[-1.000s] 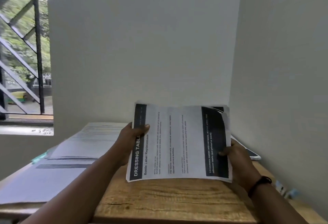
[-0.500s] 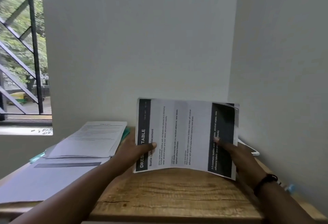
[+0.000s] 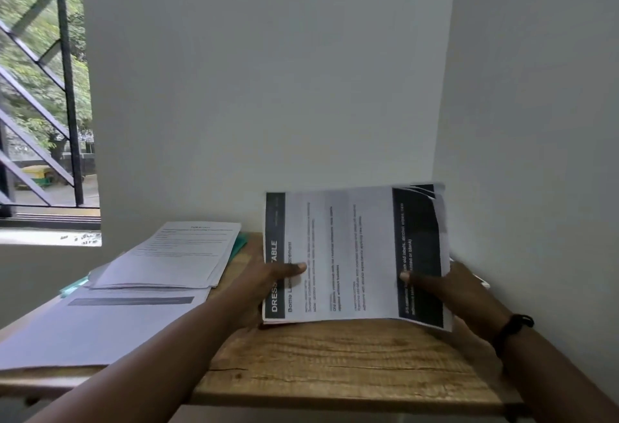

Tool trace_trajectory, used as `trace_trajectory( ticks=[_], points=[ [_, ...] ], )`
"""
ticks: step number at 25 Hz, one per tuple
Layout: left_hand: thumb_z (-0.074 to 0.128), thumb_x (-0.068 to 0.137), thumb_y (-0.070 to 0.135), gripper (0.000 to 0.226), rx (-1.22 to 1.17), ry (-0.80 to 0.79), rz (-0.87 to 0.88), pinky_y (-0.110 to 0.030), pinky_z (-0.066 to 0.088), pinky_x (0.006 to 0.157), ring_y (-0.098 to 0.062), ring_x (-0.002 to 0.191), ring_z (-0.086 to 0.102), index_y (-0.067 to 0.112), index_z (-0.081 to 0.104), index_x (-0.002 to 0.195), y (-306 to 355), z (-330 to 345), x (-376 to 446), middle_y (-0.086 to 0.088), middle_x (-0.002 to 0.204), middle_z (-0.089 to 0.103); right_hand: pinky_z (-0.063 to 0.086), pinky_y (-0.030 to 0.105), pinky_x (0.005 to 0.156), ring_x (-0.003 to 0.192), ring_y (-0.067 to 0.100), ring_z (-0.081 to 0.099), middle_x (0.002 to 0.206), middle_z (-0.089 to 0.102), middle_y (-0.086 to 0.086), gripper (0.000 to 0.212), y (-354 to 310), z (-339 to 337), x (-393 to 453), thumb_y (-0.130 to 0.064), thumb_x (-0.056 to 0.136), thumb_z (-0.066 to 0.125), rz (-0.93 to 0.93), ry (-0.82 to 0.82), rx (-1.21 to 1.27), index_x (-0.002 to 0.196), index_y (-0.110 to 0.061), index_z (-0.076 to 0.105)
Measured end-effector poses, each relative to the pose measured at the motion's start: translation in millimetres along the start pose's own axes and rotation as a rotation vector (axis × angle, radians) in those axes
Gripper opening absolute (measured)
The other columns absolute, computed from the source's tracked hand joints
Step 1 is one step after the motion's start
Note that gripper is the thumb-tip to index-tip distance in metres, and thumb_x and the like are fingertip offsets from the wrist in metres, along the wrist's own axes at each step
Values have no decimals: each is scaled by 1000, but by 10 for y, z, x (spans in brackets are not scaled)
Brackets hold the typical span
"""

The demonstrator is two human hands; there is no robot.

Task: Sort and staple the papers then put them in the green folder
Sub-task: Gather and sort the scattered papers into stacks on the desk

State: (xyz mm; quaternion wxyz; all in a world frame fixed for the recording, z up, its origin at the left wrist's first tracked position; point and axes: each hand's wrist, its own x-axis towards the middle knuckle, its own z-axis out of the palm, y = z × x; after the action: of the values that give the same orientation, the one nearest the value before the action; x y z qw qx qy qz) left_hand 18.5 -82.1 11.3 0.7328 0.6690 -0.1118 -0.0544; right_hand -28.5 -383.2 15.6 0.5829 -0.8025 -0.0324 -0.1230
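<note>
Now both hands hold the sheaf of papers (image 3: 338, 255) upright above the counter (image 3: 335, 362), the left hand (image 3: 268, 283) pinching one side, the right hand (image 3: 445, 288) the other. Tap the bottom edge square before stapling; the far corner looks fanned.

Soft, even daylight fills the scene, coming from the barred window (image 3: 43, 94) at the left edge, where the sky patch at the top is blown out to white. The plain white walls (image 3: 268, 71) read a dull grey, shading darker on the right-hand wall. The rough wooden tabletop (image 3: 351, 362) is moderately lit, with a faint shadow beneath the printed sheaf of papers (image 3: 355, 255). The small print on that sheaf is smeared and unreadable, its upper right corner blurred. Wide-angle bending curves the table's front edge and tilts the window bars
</note>
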Motion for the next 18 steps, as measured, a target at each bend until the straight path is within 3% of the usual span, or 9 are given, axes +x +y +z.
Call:
trace_trajectory(
  ticks=[2, 4, 10, 12, 14, 18],
  points=[
    [69, 84, 0, 39, 139, 15, -33, -46, 60, 76, -30, 88, 73, 15, 54, 117, -79, -16, -3, -13, 101, 73, 56, 38, 83, 91, 18, 67, 102, 71, 4, 41, 70, 18, -28, -25, 71, 81, 15, 3, -73, 107, -21, 61],
    [67, 86, 2, 35, 205, 32, -32, -47, 59, 81, -28, 89, 72, 15, 55, 117, -28, -47, 43, -11, 101, 72, 56, 40, 85, 91, 19, 69, 102, 72, 5, 33, 34, 21, -31, -18, 76, 77, -8, 21, -101, 106, -23, 63],
    [64, 84, -5, 32, 227, -6, 51, -47, 57, 84, -34, 94, 70, 7, 59, 113, 623, -283, 62, -18, 103, 72, 58, 33, 60, 69, 28, 71, 90, 74, 10, 23, -402, -172, -13, -28, 92, 60, 26, 99, 182, 101, -8, 66],
    [63, 80, -7, 34, 222, -64, 38, -42, 59, 77, -34, 90, 71, 1, 59, 112, 857, -395, 23, -19, 100, 72, 54, 28, 48, 55, 24, 63, 91, 69, 12, 22, -558, -356, -13, -23, 93, 57, 65, 88, 306, 103, -7, 66],
    [66, 73, -4, 39, 227, -101, -5, -36, 61, 67, -32, 83, 72, 0, 59, 111, 1000, -419, -9, -19, 96, 73, 51, 24, 42, 52, 20, 56, 88, 66, 10, 22, -690, -471, -42, -20, 92, 56, 114, 21, 369, 107, -8, 65],
    [69, 71, 6, 43, 105, -128, -23, -30, 61, 62, -26, 82, 72, 0, 57, 112, 1174, -326, 48, -19, 103, 72, 60, 31, 58, 70, 24, 69, 96, 70, 13, 20, -842, -461, -81, -7, 92, 52, 117, 24, 404, 110, -4, 62]
  ],
)
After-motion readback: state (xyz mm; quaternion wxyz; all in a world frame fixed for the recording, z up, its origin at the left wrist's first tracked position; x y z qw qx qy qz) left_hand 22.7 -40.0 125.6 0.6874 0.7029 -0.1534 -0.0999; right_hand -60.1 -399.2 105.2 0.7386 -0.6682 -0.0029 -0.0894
